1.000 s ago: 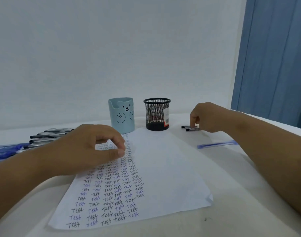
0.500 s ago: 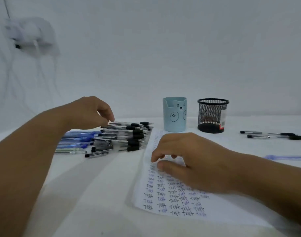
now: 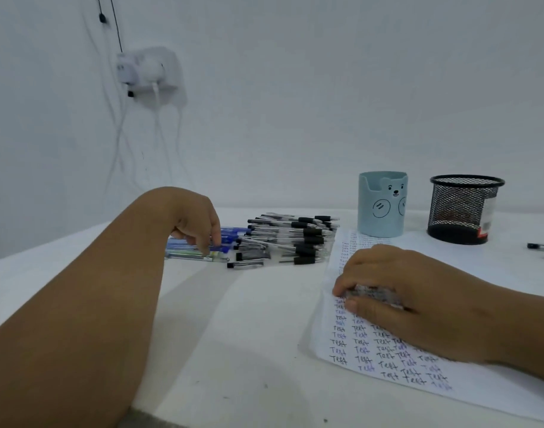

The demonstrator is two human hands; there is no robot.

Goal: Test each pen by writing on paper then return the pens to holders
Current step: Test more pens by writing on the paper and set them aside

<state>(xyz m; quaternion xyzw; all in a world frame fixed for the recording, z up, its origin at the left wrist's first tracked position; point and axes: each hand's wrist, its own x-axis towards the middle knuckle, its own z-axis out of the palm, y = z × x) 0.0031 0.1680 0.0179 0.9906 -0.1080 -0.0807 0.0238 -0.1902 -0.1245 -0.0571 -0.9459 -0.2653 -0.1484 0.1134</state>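
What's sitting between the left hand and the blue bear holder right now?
In the head view, the pile of black-grip pens lies between the left hand and the blue bear holder, with the paper's top edge just before the holder.

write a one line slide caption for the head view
Left hand reaches into the pile of pens while the right hand rests on the test-covered paper near two holders.

The left hand (image 3: 196, 222) reaches forward with its wrist bent and fingers pointing down, while the right hand (image 3: 397, 291) rests low, palm down, fingers curled under.
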